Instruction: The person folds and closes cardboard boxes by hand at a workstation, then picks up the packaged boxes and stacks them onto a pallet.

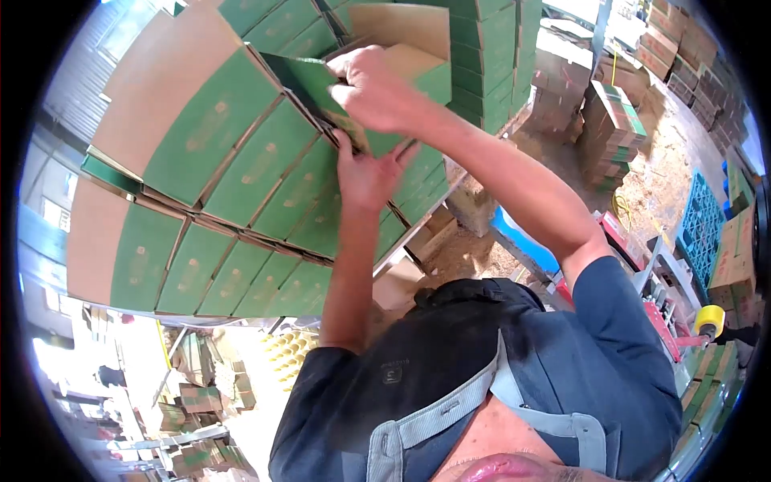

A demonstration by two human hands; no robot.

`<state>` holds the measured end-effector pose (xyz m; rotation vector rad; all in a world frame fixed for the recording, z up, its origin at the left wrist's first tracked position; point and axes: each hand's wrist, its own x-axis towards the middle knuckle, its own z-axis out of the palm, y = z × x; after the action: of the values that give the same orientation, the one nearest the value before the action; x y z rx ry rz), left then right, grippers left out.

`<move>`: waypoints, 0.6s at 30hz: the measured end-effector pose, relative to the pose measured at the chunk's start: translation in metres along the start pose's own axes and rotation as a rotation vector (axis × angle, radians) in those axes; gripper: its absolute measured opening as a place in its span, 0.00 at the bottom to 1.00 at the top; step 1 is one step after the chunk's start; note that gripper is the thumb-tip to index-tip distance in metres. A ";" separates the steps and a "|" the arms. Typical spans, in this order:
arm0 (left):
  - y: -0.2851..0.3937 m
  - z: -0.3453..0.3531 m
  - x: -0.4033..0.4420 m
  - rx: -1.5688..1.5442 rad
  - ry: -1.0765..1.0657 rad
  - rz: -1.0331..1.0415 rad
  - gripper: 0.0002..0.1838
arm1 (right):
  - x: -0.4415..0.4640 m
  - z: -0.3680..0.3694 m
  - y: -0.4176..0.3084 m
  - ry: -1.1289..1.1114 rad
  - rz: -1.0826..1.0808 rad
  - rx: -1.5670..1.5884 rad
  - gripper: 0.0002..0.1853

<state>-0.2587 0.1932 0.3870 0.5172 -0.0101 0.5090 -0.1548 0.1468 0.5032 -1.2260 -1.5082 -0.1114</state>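
A green and brown cardboard box (434, 79) stands among stacked boxes with its flaps up. My right hand (376, 90) is over it, fingers curled at the top edge of a dark green flap (301, 80). Lower down, my left hand (369, 178) presses against the near side of the same box, thumb and fingers spread apart on the cardboard. Whether the left fingers grip an edge is hard to see. Rows of flat green and brown boxes (210, 128) fill the space to the left of both hands.
More green boxes (490, 64) rise behind. On the right are stacked cartons (610, 132), a blue plastic pallet (700, 229) and a tape dispenser with a yellow roll (710, 320). Yellow round items (287, 353) lie below the stack at lower left.
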 end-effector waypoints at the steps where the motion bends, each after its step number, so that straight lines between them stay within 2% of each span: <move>1: -0.001 -0.005 0.003 0.001 0.015 -0.003 0.42 | -0.007 -0.012 -0.009 -0.004 0.027 -0.017 0.10; 4: -0.002 -0.009 0.016 0.107 0.090 0.083 0.38 | -0.048 -0.075 -0.052 -0.035 0.007 -0.154 0.11; 5: -0.018 0.009 0.005 0.134 -0.029 0.063 0.36 | -0.068 -0.095 -0.061 -0.034 0.020 -0.168 0.11; 7: -0.052 0.029 -0.007 0.121 -0.260 -0.010 0.31 | -0.114 -0.142 -0.079 -0.004 0.001 -0.470 0.10; 8: -0.075 0.027 -0.007 0.116 -0.242 -0.014 0.31 | -0.137 -0.156 -0.087 0.044 0.034 -0.455 0.10; 9: -0.104 0.022 -0.006 0.042 -0.279 -0.085 0.29 | -0.171 -0.168 -0.085 0.107 0.035 -0.558 0.17; 10: -0.135 0.015 -0.003 -0.038 -0.319 -0.151 0.28 | -0.182 -0.172 -0.088 0.095 0.046 -0.554 0.17; 12: -0.181 0.000 -0.005 -0.208 -0.398 -0.305 0.28 | -0.202 -0.182 -0.093 -0.051 0.213 -0.508 0.24; 13: -0.193 -0.007 -0.009 -0.226 -0.388 -0.335 0.28 | -0.230 -0.187 -0.082 -0.061 0.374 -0.420 0.27; 14: -0.204 -0.014 -0.013 -0.102 -0.185 -0.484 0.28 | -0.250 -0.189 -0.076 -0.035 0.542 -0.382 0.29; 16: -0.234 -0.035 -0.013 0.010 0.008 -0.696 0.28 | -0.299 -0.191 -0.044 0.089 0.837 -0.240 0.29; 17: -0.253 -0.054 -0.003 0.288 -0.080 -0.705 0.26 | -0.329 -0.192 -0.020 0.123 0.870 -0.209 0.28; 18: -0.285 -0.085 0.002 0.411 -0.140 -0.734 0.25 | -0.362 -0.190 0.004 0.159 0.907 -0.178 0.27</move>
<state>-0.1339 0.0216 0.1788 0.9049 0.1486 -0.2540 -0.0876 -0.1964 0.2919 -1.8859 -0.7094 0.2598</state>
